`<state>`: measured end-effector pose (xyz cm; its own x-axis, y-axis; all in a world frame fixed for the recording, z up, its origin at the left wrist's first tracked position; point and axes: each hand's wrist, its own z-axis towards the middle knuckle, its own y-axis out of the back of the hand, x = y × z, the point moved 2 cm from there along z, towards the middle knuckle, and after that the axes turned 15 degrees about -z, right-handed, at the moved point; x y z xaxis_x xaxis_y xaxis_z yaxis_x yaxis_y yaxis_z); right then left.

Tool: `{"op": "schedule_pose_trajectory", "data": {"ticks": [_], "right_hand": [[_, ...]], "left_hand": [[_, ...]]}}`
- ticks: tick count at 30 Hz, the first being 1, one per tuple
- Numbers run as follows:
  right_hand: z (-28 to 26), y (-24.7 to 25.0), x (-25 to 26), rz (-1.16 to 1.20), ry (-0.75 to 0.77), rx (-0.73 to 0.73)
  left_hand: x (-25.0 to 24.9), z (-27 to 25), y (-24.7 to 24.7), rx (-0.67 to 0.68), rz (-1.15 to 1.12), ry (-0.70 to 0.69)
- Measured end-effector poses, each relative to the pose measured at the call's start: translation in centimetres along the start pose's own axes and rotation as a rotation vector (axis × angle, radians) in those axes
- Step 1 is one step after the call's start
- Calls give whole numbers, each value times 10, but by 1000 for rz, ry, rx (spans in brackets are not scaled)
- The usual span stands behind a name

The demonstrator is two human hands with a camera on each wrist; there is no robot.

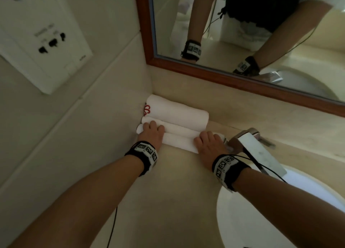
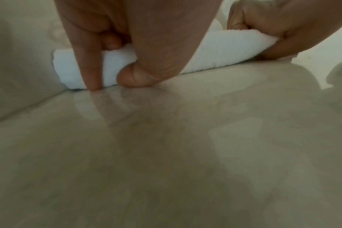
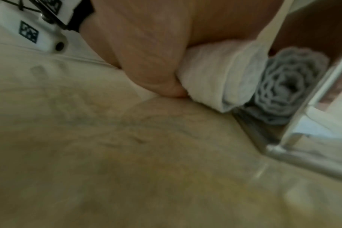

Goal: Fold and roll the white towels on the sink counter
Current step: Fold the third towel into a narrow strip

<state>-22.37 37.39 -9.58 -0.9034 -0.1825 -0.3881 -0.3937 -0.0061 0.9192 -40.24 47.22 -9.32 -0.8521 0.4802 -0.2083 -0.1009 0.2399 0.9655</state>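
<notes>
In the tabletop (image 1: 179, 182) corner left of the chrome faucet (image 1: 252, 143), three rolled white towels lie side by side, the rearmost (image 1: 177, 108) carrying a red emblem. The nearest roll (image 1: 179, 142) is in hand: the left hand (image 1: 152, 134) has its grip curled over the roll's left end, the right hand (image 1: 209, 145) clasps the right end, touching the faucet base. Judged step: seating the finished roll against its neighbour (image 1: 181, 129). The next move likely calls for even release so the wrap does not unwind.

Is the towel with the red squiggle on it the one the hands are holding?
No, the white rolled towel with red embroidery lies in the corner, while the left hand and right hand hold the nearest plain white rolled towel.
</notes>
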Motion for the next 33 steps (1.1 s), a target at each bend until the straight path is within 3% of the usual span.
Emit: {"op": "schedule_pose_trajectory", "data": {"ticks": [2,6,10,14,16,20,22,27,32,33], "right_hand": [[-7,-3,-3,21,25,106],[-16,2,4,36,-90,27],[-19,5,9,40,-184,-46],[-26,12,12,106,-222,-14],[-35,18,15,161,-232,-30],[-64,28,36,233,-201,-83],[-79,31,49,262,-215,-26],[-73,20,38,309,-366,66],[-36,13,14,257,-251,111],[-32,8,11,270,-202,180]], "left_hand": [[-4,-7,3,14,-2,7],[7,-19,1,123,-114,117],[9,-28,0,26,-64,48],[7,-38,-3,-42,-299,182],[4,-48,-5,-129,-477,276],[-7,-67,-4,-501,-867,359],[-12,-72,-4,-573,-1016,445],[-20,-63,-25,-417,-927,326],[-5,-34,-30,-393,-859,356],[-4,-30,-30,-377,-822,366]]}}
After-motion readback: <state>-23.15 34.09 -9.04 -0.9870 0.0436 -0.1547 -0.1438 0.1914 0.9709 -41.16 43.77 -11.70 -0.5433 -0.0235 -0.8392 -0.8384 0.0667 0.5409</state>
